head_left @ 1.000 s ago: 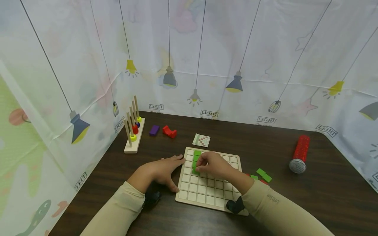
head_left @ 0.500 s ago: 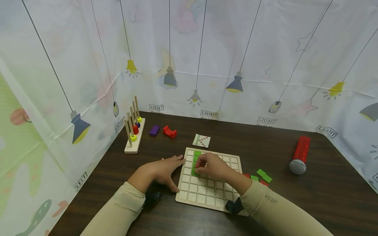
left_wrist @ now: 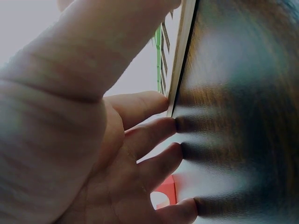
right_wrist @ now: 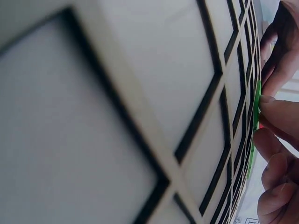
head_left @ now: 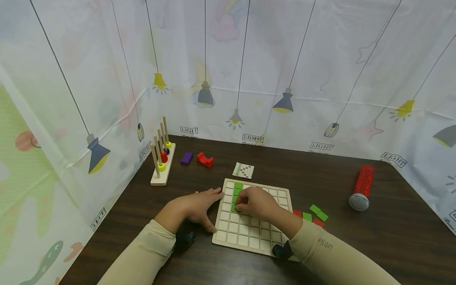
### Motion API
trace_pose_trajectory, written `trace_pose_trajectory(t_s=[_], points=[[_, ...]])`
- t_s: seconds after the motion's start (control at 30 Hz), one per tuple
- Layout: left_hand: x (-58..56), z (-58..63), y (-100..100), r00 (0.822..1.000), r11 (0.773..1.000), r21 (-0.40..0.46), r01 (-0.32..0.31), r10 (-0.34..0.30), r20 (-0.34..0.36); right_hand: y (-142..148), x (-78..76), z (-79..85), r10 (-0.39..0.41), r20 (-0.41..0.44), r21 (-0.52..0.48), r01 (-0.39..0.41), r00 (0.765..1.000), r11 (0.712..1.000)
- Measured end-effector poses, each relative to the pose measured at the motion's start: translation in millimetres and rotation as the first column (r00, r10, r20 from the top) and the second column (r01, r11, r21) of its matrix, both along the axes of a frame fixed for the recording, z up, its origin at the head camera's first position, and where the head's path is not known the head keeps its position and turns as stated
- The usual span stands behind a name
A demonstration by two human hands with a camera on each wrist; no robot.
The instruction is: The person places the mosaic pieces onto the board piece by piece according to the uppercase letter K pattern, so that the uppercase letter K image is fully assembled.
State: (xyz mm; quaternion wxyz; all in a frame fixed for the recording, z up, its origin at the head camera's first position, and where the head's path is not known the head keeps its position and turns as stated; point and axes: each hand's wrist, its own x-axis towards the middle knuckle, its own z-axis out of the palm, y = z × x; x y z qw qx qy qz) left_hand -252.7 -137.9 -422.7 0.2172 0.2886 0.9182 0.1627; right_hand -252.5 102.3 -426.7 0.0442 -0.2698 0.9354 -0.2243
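The square pale-wood grid board lies flat on the dark wood-grain table, between the person's hands. Four green square tiles form a column on it, second from the left edge, running down from the top row.

Left hand: fingers spread, grasping nothing. Thumb and index fingertip meet the board's left edge; other fingertips rest on the table.

Right hand: over the board, fingers curled. The thumb touches the lowest green tile, the index finger close against it; whether they pinch or merely press cannot be determined.

Loose red tiles and loose green tiles lie right of the board. Further right lies a glittery red microphone with a silver mesh head. Beyond the board's far edge is a white paper card with a printed checked pattern. Left of the card are a red notched block, a purple rectangular block and a pale wooden peg stand bearing coloured rings.
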Motion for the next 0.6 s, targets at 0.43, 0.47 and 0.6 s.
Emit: trace_pose_trajectory(t_s=[0.43,0.47,0.6], points=[[-1.6,-0.8,0.9,1.000,1.000,-0.002,0.000,0.000,0.000,17.5,6.6,10.1,-0.029,0.011,-0.036,0.029,1.000,0.999],[-1.5,-0.7,0.9,1.000,1.000,-0.003,0.000,0.000,0.000,21.4,7.0,11.4,-0.036,0.011,-0.043,0.036,0.999,0.998],[-0.3,-0.4,0.3,1.000,1.000,-0.005,-0.003,0.003,0.004,40.9,7.5,14.7,-0.090,0.033,-0.059,0.092,0.995,0.994]])
